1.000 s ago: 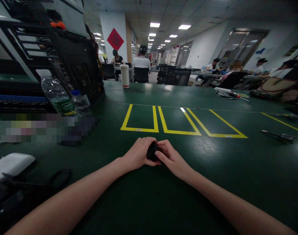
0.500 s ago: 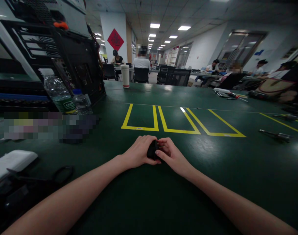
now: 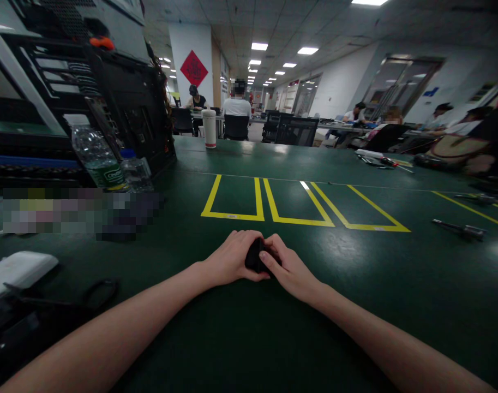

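Note:
A small black object, its kind unclear, is held between my two hands just above or on the green table. My left hand wraps around it from the left, thumb below and fingers over the top. From the right, my right hand closes on it, with the thumb pressed against its near side. The fingers cover much of the object, so its full shape is hidden. Beyond the hands, yellow tape outlines mark the tabletop.
On the left stand an open computer case, a large water bottle and a smaller blue-capped bottle. A white cup stands at the far edge. A dark metal tool lies to the right. Several people sit in the background.
My right hand's fingers have closed in further around the black object, and its thumb stays against it. My left hand keeps nearly the same hold. The view has shifted slightly.

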### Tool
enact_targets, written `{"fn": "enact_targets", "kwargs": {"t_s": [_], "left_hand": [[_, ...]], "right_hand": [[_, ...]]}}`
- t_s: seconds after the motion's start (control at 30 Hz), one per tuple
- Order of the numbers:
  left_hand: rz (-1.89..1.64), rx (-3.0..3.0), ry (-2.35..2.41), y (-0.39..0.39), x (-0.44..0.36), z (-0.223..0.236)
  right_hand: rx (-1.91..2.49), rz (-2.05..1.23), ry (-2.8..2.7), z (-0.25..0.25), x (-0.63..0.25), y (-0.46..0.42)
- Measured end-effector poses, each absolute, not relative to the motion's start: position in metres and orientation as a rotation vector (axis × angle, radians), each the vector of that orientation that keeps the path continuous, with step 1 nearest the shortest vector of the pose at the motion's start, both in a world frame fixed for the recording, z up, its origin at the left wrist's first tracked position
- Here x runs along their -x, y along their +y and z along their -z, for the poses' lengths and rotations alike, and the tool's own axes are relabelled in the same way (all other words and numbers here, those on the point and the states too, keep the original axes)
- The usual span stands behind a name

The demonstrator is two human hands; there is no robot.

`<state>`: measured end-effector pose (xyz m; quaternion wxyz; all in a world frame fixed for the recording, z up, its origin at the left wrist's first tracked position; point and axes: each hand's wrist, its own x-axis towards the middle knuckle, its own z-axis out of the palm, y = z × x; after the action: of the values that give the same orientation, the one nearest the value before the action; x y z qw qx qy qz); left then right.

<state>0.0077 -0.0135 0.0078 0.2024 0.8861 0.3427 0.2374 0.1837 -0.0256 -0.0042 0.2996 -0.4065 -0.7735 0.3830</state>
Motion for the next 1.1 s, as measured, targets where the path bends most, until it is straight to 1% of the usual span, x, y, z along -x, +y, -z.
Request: {"fn": "enact_targets", "kwargs": {"t_s": [0.17,0.43,0.6,0.7,0.77,0.93,1.1], "left_hand": [[-0.657,-2.477,0.968,-0.0154,-0.0084,-0.0111],[-0.668,-2.528,1.009,-0.0154,-0.0096,-0.0087],[-0.693,-2.533,1.027,-0.0151,-0.0102,-0.008],[-0.701,-2.506,1.038,-0.0142,-0.0107,-0.0069],[-0.703,-2.497,1.053,-0.0137,-0.0112,-0.0061],[-0.69,-2.522,1.061,-0.0132,-0.012,-0.0054],[-0.677,-2.535,1.082,-0.0132,-0.0118,-0.0056]], "right_hand": [[1.087,-1.095,-2.023,0.0024,-0.1839,-0.0264],[0.938,-1.281,-1.918,0.0012,-0.187,-0.028],[0.99,-1.187,-1.843,0.0062,-0.184,-0.0234],[1.047,-1.208,-1.827,0.0063,-0.1826,-0.0204],[1.088,-1.203,-1.87,0.0044,-0.1825,-0.0198],[1.104,-1.071,-2.038,0.0015,-0.1855,-0.023],[0.968,-1.194,-1.983,0.004,-0.1893,-0.0248]]}}
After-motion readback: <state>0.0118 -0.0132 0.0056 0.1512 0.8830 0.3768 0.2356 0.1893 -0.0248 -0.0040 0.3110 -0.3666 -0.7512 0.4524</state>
